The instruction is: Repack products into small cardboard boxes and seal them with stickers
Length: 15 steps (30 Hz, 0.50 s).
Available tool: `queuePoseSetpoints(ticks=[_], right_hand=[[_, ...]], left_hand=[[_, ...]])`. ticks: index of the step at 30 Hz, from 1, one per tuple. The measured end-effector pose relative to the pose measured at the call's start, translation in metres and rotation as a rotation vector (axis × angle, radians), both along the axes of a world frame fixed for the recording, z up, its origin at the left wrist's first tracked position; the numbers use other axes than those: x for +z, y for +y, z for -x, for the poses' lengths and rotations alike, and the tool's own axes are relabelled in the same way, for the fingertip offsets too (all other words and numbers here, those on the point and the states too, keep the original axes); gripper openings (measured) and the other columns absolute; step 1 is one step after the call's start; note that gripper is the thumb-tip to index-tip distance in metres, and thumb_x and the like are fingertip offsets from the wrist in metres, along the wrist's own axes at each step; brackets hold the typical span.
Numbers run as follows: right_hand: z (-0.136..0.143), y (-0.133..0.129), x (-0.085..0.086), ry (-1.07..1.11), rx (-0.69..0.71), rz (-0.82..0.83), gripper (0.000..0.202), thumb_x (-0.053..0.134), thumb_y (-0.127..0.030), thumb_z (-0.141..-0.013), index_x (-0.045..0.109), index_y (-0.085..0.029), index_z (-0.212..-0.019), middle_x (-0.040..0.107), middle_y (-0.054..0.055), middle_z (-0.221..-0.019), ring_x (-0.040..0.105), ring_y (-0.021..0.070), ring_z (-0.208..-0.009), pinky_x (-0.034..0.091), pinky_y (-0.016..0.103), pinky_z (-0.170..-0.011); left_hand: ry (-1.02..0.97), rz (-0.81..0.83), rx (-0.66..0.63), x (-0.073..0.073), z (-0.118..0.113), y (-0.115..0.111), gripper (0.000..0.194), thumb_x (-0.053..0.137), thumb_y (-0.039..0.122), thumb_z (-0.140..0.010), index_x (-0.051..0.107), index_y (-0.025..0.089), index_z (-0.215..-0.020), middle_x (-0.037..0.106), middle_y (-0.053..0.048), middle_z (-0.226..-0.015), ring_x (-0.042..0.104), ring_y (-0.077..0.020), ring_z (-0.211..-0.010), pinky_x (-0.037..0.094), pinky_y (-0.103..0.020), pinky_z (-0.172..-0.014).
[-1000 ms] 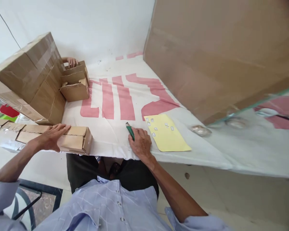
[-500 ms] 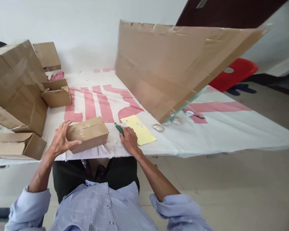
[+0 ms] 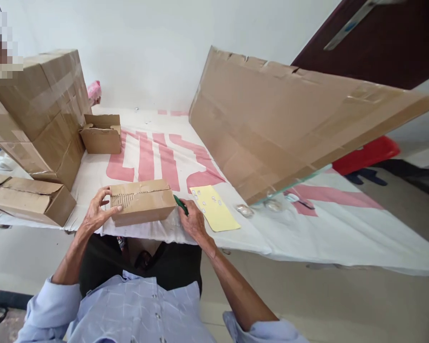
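Obs.: closed, oblong brown cardboard box [image 3: 145, 204] lies flat near the front edge of the white-clothed table [image 3: 279, 238], in front of the person's torso; a seam runs lengthwise along its top.

Left hand [image 3: 97, 212]: partly open, curved about the box's left end, thumb on the top face, fingers at the far corner. Right hand [image 3: 194, 223]: narrow, closed round a slim green-handled tool [image 3: 180, 205] (a cutter, by its look). The tool's tip is at the box's right end; contact cannot be told.

Step, as judged: box being steadied by the left hand, tool held close to it. Any stroke from this pose would call for a firm left hold, with thumb and fingers clear of the tool's path; the main risk is the box turning under one-sided pressure.

Surroundings: yellow paper sheet [image 3: 219, 216] with small pale pieces on it, just beside the right hand; clear-wrapped packet [image 3: 245, 210] beyond its right side. Open-topped brown carton [image 3: 102, 141] further back, beside a large taped carton stack [image 3: 59, 119]. Another long brown box [image 3: 28, 197] at the left front edge. Large brown cardboard panel [image 3: 271, 128] stands tilted at the right.
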State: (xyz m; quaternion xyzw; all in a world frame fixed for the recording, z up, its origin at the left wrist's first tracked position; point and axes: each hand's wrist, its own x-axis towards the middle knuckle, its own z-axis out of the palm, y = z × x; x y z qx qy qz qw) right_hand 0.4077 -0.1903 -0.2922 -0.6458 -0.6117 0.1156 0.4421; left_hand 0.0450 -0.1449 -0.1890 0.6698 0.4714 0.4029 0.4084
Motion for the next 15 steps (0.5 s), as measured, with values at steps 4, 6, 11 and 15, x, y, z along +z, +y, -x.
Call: queuePoseSetpoints(ticks=[4,6,11,15], right_hand=[[0.009,0.004,0.039,0.337,0.053,0.076,0.046,0.059,-0.050,-0.095,0.075,-0.017,-0.123,0.076,0.009,-0.095,0.067,0.0215,-0.074,0.057,0.035,-0.068],[0.009,0.004,0.060,0.428,0.063,0.102,0.050,0.064,-0.054,-0.094,0.075,-0.017,-0.125,0.073,0.004,-0.082,0.058,0.0169,-0.061,0.051,0.031,-0.058],[0.004,-0.001,0.113,0.472,0.175,0.087,0.048,0.069,-0.053,-0.093,0.076,-0.017,-0.124,0.069,0.000,-0.074,0.050,0.0128,-0.054,0.045,0.028,-0.052],[0.007,-0.002,0.154,0.307,0.405,0.157,0.039,0.069,-0.046,-0.095,0.081,-0.018,-0.118,0.071,0.000,-0.073,0.057,0.0143,-0.061,0.050,0.030,-0.061]], left_hand=[[-0.002,-0.013,-0.019,-0.008,0.002,-0.005,0.062,0.087,0.059,-0.078,0.071,0.027,-0.128,0.051,-0.014,-0.160,0.054,-0.0391,-0.150,0.053,-0.055,-0.117],[0.001,-0.016,-0.031,-0.011,0.003,-0.008,0.066,0.087,0.060,-0.081,0.069,0.027,-0.136,0.048,-0.014,-0.161,0.051,-0.0392,-0.153,0.053,-0.055,-0.118],[0.013,-0.013,-0.073,-0.015,0.004,-0.012,0.071,0.085,0.062,-0.084,0.066,0.031,-0.144,0.044,-0.013,-0.165,0.044,-0.0392,-0.158,0.050,-0.056,-0.121],[0.019,0.000,-0.101,-0.014,0.004,-0.012,0.073,0.085,0.061,-0.085,0.064,0.032,-0.148,0.042,-0.013,-0.165,0.039,-0.0397,-0.160,0.047,-0.058,-0.123]])
